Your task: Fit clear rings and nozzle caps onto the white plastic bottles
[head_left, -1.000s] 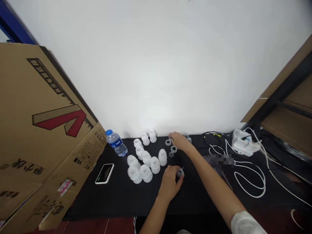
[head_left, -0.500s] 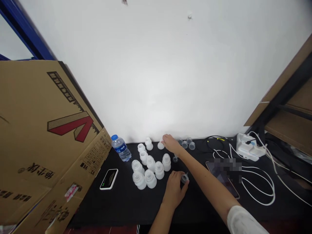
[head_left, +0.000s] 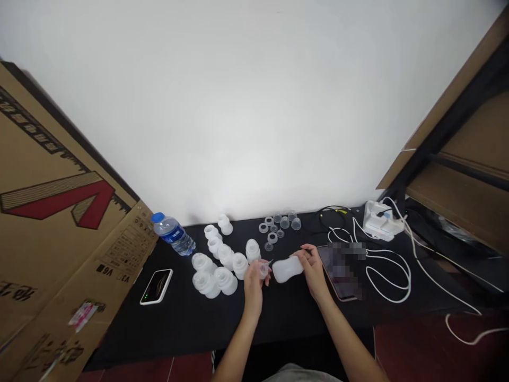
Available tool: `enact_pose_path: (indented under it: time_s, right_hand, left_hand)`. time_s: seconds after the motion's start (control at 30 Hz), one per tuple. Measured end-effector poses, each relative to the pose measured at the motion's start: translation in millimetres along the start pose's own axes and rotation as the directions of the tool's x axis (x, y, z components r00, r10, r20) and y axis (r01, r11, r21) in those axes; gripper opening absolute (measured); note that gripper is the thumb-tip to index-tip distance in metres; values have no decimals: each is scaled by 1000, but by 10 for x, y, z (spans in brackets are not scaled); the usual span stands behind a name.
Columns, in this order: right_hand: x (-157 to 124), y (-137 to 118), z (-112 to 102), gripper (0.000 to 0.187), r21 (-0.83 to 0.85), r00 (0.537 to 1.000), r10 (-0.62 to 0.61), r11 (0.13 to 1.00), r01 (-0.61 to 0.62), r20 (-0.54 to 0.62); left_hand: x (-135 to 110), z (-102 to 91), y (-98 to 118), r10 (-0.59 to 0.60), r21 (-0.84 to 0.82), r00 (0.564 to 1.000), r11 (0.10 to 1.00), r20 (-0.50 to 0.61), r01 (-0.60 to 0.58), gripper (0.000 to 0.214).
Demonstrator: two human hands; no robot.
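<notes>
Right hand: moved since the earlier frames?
Yes. The right hand has come back toward the person, from beyond the tablet's far end to beside its left edge, and now grips a frosted white plastic bottle.

Cardboard box (head_left: 47, 265), left of frame: big red striped V logo (head_left: 93, 204); "V6", "V3" printed on lower flap (head_left: 115, 270). Dark characters lower left, upside down, unreadable. Water bottle label (head_left: 173, 233), blue, too small to read.

My right hand (head_left: 313, 273) grips a frosted white plastic bottle (head_left: 287, 269), held on its side above the table. My left hand (head_left: 253, 286) pinches a small clear plastic cap (head_left: 263, 270) in its fingertips, just beside the bottle's end, with a narrow gap between them.
</notes>
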State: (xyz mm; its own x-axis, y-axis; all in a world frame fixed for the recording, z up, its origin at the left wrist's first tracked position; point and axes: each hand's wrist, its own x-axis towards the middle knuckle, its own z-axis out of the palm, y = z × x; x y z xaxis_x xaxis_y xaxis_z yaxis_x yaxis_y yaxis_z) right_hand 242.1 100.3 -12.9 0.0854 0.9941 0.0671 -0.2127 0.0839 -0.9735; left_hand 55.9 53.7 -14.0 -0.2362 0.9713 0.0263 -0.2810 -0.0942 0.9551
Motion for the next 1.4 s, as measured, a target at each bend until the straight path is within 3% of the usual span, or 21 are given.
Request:
enact_pose_path:
  time_s: [0.1, 0.17, 0.3, 0.4, 0.6, 0.8, 0.9, 1.03, 1.13, 1.2, 1.3, 1.4]
  right_hand:
    - [-118, 44, -21, 61, 44, 995, 86, 995, -88, 48]
    - [-162, 43, -2, 65, 34, 983, 115, 992, -121, 143]
    - [-243, 50, 104, 88, -29, 890, 162, 986, -166, 427]
    - [-270, 78, 187, 105, -94, 833, 178, 984, -151, 524]
    - [-231, 123, 212, 99, -93, 846, 143, 990, -110, 514]
    - [-245, 72, 188, 45, -161, 870, 39, 986, 46, 491]
    - [-253, 69, 189, 35, -213, 889, -18, 969, 130, 458]
    - [-219, 99, 164, 34, -232, 954, -65, 963, 136, 292]
    - [-171, 107, 128, 37, -202, 995, -89, 975, 95, 42]
    - [-149, 113, 114, 40, -146, 995, -87, 986, 78, -55]
    - [-148, 149, 121, 46, 6, 999, -37, 999, 37, -3]
    - [-165, 197, 135, 53, 180, 994, 18, 983, -38, 109]
  left_hand:
    - [73, 6, -3, -105, -165, 994, 981, -28, 99, 49]
    - [95, 2, 17, -150, -230, 989, 963, -16, 142, 48]
    - [79, -5, 64, -196, -256, 981, 947, 10, 192, 51]
    - [40, 9, 77, -173, -141, 984, 974, 51, 179, 49]
    - [26, 16, 45, -126, 159, 970, 983, 210, 93, 44]
    - [9, 28, 84, -18, 309, 968, 949, 250, -62, 46]
    - [-46, 50, 106, 54, 345, 953, 925, 299, -161, 51]
    - [-119, 35, 89, 125, 419, 930, 866, 345, -272, 52]
    - [-153, 23, 93, 65, 586, 924, 755, 378, -293, 67]
    - [-165, 38, 112, 21, 670, 928, 685, 373, -285, 54]
    - [-169, 69, 147, 34, 703, 933, 648, 358, -293, 37]
    - [-167, 70, 164, 70, 719, 942, 627, 329, -298, 37]
